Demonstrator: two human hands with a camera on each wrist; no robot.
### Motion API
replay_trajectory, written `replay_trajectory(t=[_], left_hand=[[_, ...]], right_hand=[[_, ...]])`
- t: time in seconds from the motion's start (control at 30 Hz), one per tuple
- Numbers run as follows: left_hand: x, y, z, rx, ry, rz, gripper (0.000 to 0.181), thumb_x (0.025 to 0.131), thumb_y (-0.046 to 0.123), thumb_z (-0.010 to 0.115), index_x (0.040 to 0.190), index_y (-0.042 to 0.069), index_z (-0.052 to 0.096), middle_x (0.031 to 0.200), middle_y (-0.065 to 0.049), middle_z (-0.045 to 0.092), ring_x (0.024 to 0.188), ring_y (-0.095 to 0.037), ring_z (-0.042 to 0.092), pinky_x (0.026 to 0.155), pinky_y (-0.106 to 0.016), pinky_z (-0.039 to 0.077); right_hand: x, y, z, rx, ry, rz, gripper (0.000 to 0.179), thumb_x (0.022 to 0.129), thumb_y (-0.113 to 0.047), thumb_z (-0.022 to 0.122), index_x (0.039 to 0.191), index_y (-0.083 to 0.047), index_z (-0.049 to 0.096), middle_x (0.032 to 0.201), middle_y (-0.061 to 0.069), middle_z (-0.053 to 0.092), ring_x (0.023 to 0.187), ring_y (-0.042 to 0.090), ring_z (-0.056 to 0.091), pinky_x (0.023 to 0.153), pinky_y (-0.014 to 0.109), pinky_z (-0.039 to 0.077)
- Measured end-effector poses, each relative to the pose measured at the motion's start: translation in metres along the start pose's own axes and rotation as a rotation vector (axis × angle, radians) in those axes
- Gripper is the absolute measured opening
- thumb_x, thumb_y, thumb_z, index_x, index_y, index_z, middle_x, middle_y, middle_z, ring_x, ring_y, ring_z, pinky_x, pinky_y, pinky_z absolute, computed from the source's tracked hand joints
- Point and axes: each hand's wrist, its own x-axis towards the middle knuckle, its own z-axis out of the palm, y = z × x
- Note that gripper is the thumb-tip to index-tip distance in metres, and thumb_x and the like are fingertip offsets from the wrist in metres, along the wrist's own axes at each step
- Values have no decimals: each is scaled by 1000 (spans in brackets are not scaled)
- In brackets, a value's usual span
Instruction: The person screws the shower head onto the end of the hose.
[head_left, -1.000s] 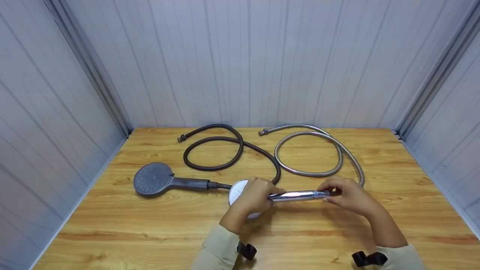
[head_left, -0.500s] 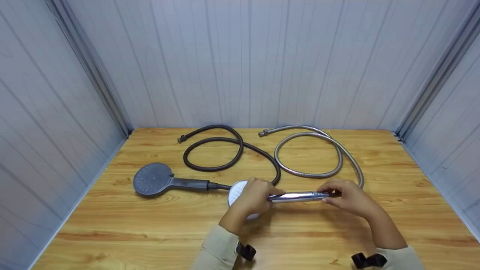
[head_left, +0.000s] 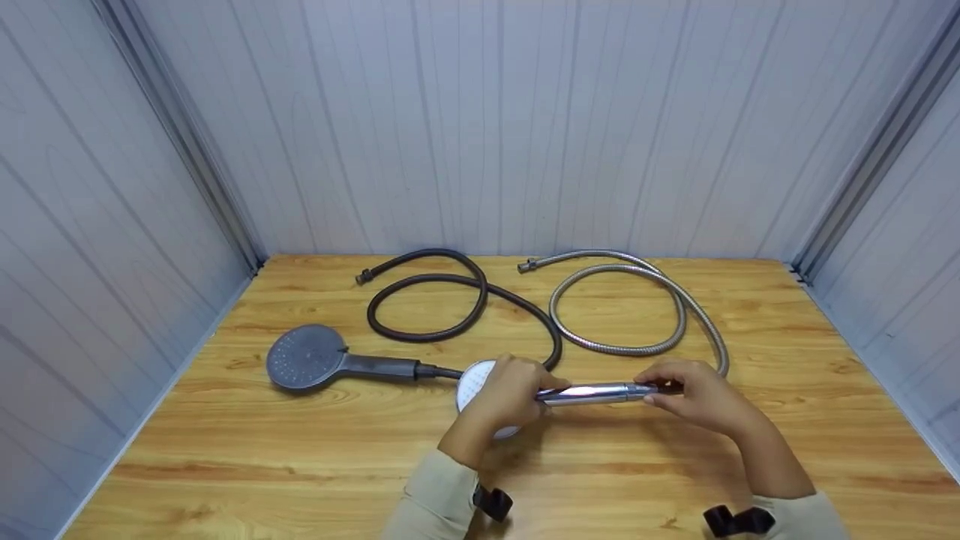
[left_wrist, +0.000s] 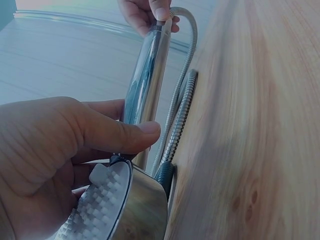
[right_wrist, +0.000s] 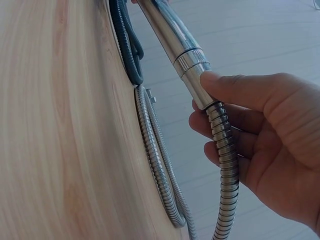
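My left hand (head_left: 510,391) grips the chrome hand shower (head_left: 589,394) at its neck, thumb across the handle. The white nozzle face (left_wrist: 97,205) shows beside the palm in the left wrist view, while the hand covers part of it in the head view. At the handle's other end, my right hand (head_left: 694,388) pinches the smooth metal hose fitting (right_wrist: 197,87) between thumb and fingers. From that fitting the silver shower hose (right_wrist: 225,170) curves down past the curled fingers. The handle lies roughly level, held above the table.
A dark grey hand shower (head_left: 307,356) lies on the wooden table (head_left: 300,465) at left, joined to a looped dark hose (head_left: 427,337). Behind the right hand, the silver hose's loop (head_left: 622,349) touches the dark one. Pale panels (head_left: 480,127) enclose the back and sides.
My right hand has shifted very slightly left at the fitting, and the silver hose near it has moved a little. My left hand and the hand shower hold their place.
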Motion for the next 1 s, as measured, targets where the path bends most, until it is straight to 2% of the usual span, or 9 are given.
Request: replay_trajectory(t=[0.37, 0.6, 1.0], left_hand=[[0, -1, 0, -5, -2, 0, 47, 74, 5, 78, 115, 26, 73, 102, 9, 73, 66, -8, 45, 71, -29, 29], [0, -1, 1, 51, 22, 36, 48, 72, 9, 80, 115, 29, 73, 98, 11, 73, 62, -9, 40, 68, -27, 29], [0, -2, 1, 11, 9, 23, 47, 72, 5, 77, 114, 25, 73, 101, 9, 73, 64, -9, 43, 69, -29, 30]], right_hand=[[1, 1, 1, -10, 7, 0, 20, 88, -12, 72, 107, -8, 74, 98, -1, 70, 82, 9, 61, 68, 26, 52], [-1, -1, 0, 12, -12, 25, 21, 91, -15, 69, 110, -8, 73, 101, 1, 70, 86, 11, 63, 70, 27, 53], [0, -1, -1, 18, -17, 24, 20, 91, -15, 69, 110, -8, 74, 99, 0, 70, 81, 9, 60, 67, 26, 51]])
